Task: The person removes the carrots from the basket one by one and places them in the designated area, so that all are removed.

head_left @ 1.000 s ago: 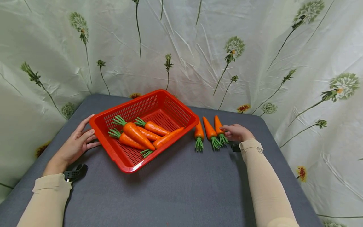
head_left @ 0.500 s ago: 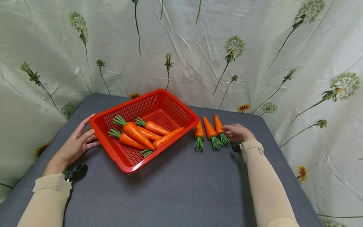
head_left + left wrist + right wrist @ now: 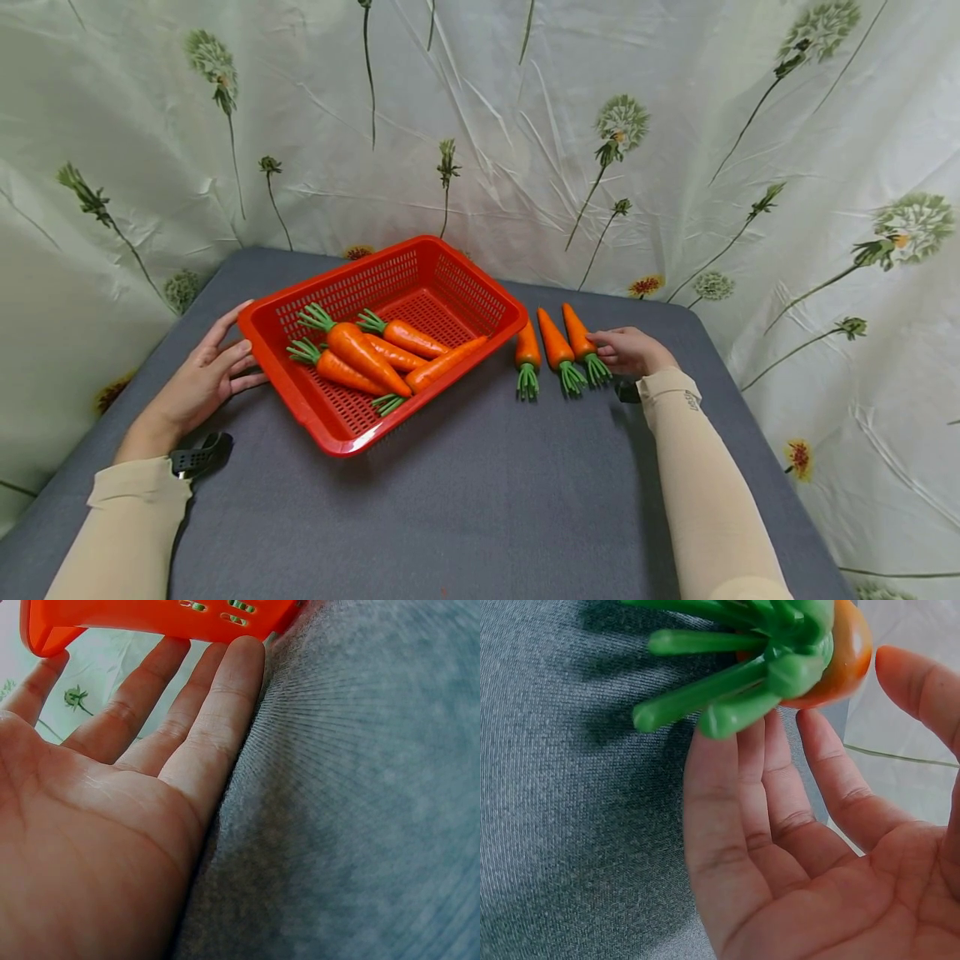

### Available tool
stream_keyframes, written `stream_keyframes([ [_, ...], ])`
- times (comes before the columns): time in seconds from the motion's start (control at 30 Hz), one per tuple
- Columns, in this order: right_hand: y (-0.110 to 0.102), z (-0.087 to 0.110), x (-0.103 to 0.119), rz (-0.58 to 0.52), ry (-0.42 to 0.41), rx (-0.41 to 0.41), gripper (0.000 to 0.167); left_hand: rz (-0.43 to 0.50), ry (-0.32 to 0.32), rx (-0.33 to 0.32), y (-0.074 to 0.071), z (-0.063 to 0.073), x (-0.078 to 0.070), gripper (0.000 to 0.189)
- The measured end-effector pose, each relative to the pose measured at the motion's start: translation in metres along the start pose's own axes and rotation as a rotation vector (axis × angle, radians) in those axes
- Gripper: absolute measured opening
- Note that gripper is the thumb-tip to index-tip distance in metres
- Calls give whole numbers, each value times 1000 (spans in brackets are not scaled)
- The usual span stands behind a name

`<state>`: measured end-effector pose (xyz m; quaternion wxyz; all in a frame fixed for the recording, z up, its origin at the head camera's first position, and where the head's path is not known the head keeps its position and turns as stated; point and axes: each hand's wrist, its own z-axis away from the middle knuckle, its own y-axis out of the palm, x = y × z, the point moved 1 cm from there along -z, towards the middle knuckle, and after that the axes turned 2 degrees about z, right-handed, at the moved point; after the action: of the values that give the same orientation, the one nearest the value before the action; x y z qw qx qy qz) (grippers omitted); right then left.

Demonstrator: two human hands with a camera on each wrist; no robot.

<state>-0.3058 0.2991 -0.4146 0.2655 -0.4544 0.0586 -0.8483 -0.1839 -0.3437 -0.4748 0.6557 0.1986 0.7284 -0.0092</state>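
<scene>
My left hand (image 3: 198,383) lies at the left end of a red perforated plastic basket (image 3: 491,310), its straight fingertips against the wall in the left wrist view and the thumb by the rim. Several orange carrots (image 3: 356,354) with green stem tops are piled in the basket. Beside its right end, three more lie in a row on the table. At the rightmost carrot (image 3: 579,335) is my right hand (image 3: 633,350), with extended fingertips right at its thick end. The right wrist view shows that carrot's green stems (image 3: 742,682) above the relaxed fingers and the thumb apart.
A grey cloth-covered table (image 3: 480,517) carries everything. The middle loose carrot (image 3: 555,342) and the left one (image 3: 527,346) lie close together, the left one near the basket's corner. A white curtain (image 3: 510,125) with dandelion prints hangs behind the table.
The rightmost carrot has turned slightly, its tip shifting left and its green top right. My right hand has moved a little to the right; the left hand and basket stay put.
</scene>
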Motion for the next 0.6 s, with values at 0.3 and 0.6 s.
stream_keyframes([
  [0.3,-3,2,3,20,12,-23,73,17,8,13,1,0,-1,65],
  [0.6,-4,10,19,110,-8,-87,72,4,-1,7,1,0,-1,65],
])
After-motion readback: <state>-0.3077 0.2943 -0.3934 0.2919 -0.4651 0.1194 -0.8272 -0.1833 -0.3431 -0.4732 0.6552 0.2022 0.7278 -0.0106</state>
